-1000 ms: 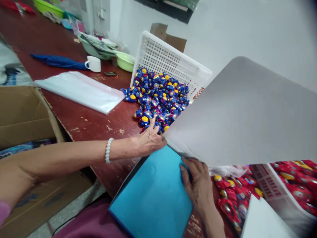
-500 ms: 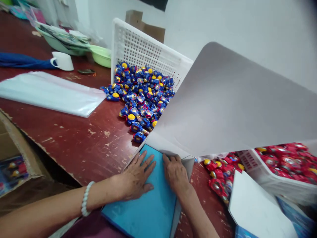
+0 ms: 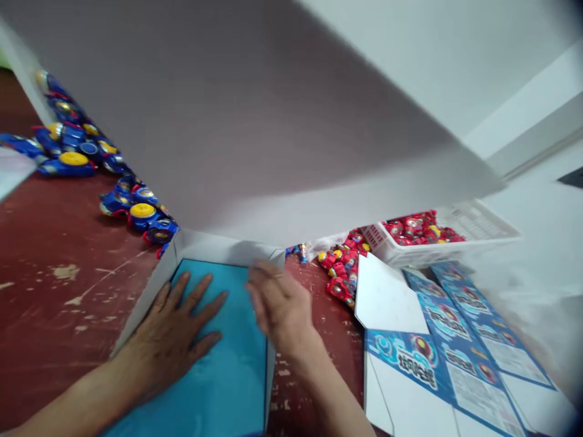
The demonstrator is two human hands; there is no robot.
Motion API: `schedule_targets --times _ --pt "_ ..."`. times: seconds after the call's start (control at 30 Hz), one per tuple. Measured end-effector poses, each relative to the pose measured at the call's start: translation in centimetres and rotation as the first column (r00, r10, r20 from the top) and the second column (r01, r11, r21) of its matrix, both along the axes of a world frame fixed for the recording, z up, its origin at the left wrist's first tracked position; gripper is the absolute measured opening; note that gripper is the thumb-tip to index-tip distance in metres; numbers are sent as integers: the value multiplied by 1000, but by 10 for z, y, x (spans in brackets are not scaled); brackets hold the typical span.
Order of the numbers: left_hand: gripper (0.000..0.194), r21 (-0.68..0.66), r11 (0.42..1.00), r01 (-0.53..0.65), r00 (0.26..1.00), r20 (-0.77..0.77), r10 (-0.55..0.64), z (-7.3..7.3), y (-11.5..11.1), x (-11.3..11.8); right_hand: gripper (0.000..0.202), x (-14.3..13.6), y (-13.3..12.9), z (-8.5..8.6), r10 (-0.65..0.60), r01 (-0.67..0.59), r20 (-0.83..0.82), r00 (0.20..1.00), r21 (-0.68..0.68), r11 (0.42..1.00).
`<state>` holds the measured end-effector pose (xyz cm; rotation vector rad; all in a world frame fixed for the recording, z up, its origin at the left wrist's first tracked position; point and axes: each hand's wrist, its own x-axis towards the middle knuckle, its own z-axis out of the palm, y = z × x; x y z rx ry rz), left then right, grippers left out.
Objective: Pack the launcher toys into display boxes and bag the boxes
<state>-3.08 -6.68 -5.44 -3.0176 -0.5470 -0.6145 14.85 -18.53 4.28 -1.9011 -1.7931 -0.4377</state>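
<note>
A blue panel (image 3: pixel 228 376) lies inside a white-walled box, whose large pale flap (image 3: pixel 255 121) rises behind it. My left hand (image 3: pixel 170 343) rests on the panel's left part, its fingers spread and holding nothing. At the panel's upper right edge, near the box's far right corner, is my right hand (image 3: pixel 280 303). It is smeared by motion with its fingers bent, and whether anything is between them cannot be made out.
Blue toys (image 3: pixel 141 212) are heaped at the left behind the flap. Red toys (image 3: pixel 341 267) lie on the dark red table (image 3: pixel 59 243) beside a white basket (image 3: pixel 455 249) of more. Flat printed cartons (image 3: pixel 410 382) fill the right.
The view has swung right and closer, so the flap looks larger and the cartons show more. My right hand has lifted and curled at the panel's edge; my left hand stays spread on the panel.
</note>
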Motion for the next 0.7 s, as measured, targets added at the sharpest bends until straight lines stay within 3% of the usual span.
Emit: schedule_targets --times 0.07,0.13,0.23,0.3,0.4,0.5,0.7 --pt "49 -20 1000 9 1000 0 -9 3 3 2 30 40 -25 -1 -196 202 -73 978 98 974" --pt "49 -41 999 15 1000 -2 -15 6 4 5 33 89 -52 -12 -500 502 54 864 -28 864" --pt "50 -59 998 29 999 -12 -30 5 6 12 47 148 -83 -40 -622 632 110 775 -140 763" --pt "51 -56 997 54 998 -31 -56 4 8 17 46 164 -93 -56 -641 652 120 758 -192 734" --pt "50 -28 997 70 996 -47 -71 5 9 23 38 159 -92 -66 -655 663 126 745 -241 708" --pt "47 -4 995 100 993 -61 -100 6 9 26 33 130 -84 -60 -635 634 99 766 -273 723" --pt "50 8 994 105 994 -30 -104 4 11 25 35 63 -74 -53 -411 365 -94 907 -314 876"
